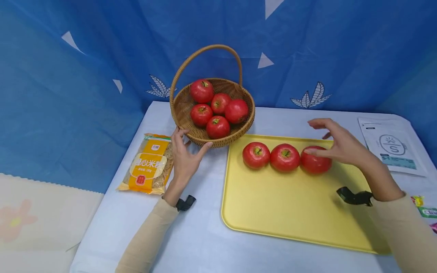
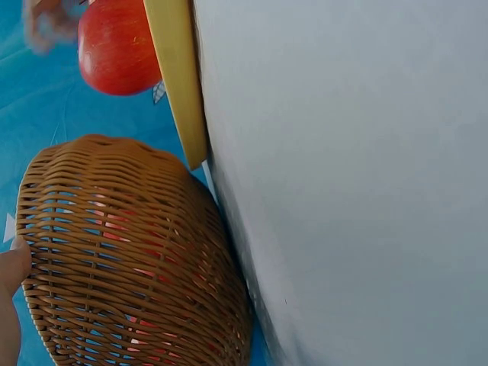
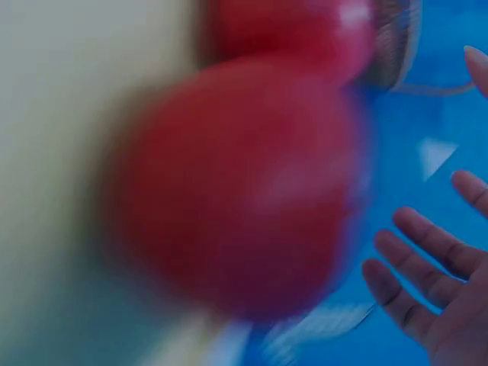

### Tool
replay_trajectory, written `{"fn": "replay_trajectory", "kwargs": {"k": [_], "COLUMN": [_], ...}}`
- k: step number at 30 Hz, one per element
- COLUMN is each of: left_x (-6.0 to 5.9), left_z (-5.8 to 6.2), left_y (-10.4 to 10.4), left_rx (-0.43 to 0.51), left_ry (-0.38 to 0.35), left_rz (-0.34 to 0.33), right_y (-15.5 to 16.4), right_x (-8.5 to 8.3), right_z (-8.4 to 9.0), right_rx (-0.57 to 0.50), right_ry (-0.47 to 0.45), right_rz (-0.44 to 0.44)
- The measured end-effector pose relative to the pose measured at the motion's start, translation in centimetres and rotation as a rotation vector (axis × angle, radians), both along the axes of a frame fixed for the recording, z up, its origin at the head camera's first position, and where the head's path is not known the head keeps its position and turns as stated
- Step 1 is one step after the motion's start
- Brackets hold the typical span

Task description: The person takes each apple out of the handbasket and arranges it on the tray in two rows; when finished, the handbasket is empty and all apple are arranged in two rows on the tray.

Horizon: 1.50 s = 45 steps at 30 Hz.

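Observation:
A wicker basket [image 1: 222,140] with an arched handle holds several red apples [image 1: 202,91]. My left hand [image 1: 186,161] grips its near-left rim, fingers at the side and thumb along the front; the left wrist view shows the thumb [image 2: 11,268] against the weave. Three more apples sit in a row along the far side of a yellow tray [image 1: 290,208]. Over the rightmost apple [image 1: 315,165] hovers my right hand [image 1: 345,146], fingers spread and holding nothing. In the right wrist view that apple [image 3: 244,191] is blurred, with the fingers apart from it.
An orange-and-clear food packet [image 1: 148,165] lies left of the basket. Beyond the tray's right side is a white pouch [image 1: 392,146], with small colourful wrapped items [image 1: 426,212] nearer the right edge. A blue curtain [image 1: 218,22] hangs behind the white-covered table [image 1: 201,231].

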<state>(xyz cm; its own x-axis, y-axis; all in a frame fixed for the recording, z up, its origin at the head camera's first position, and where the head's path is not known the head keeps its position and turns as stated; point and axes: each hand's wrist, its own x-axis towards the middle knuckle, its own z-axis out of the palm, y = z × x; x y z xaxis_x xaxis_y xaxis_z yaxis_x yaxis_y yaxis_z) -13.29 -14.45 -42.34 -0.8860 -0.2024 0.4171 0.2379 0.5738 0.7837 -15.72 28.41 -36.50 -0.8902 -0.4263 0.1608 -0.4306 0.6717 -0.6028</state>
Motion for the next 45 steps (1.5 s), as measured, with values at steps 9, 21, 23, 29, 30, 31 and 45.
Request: {"fn": "replay_trajectory", "kwargs": {"k": [9, 21, 23, 29, 30, 31, 45], "left_x": [0.1, -0.3, -0.2, -0.3, -0.3, -0.4, 0.1], "left_z": [-0.4, -0.5, -0.5, -0.4, -0.4, -0.4, -0.5], "left_y": [-0.2, -0.2, -0.1, 0.2, 0.3, 0.3, 0.2], "left_rx": [0.008, 0.010, 0.018, 0.017, 0.008, 0.001, -0.030], "left_ry": [-0.016, -0.011, -0.011, -0.007, -0.007, -0.009, -0.017], "left_rz": [0.007, -0.003, -0.004, 0.000, -0.002, -0.004, 0.005], "right_y": [-10.4, -21.8, -23.2, -25.0, -25.0, -25.0, -27.9], "right_x": [-7.3, -16.0, -17.0, -18.7, -18.9, -19.1, -20.1], "right_z": [4.5, 5.0, 5.3, 7.2, 7.6, 8.0, 4.3], "right_rx": [-0.030, 0.074, 0.116, 0.285, 0.319, 0.350, 0.276], "right_ry": [0.101, -0.083, -0.100, -0.177, -0.180, -0.179, -0.195], "right_rz": [0.294, 0.373, 0.374, 0.365, 0.363, 0.362, 0.338]}}
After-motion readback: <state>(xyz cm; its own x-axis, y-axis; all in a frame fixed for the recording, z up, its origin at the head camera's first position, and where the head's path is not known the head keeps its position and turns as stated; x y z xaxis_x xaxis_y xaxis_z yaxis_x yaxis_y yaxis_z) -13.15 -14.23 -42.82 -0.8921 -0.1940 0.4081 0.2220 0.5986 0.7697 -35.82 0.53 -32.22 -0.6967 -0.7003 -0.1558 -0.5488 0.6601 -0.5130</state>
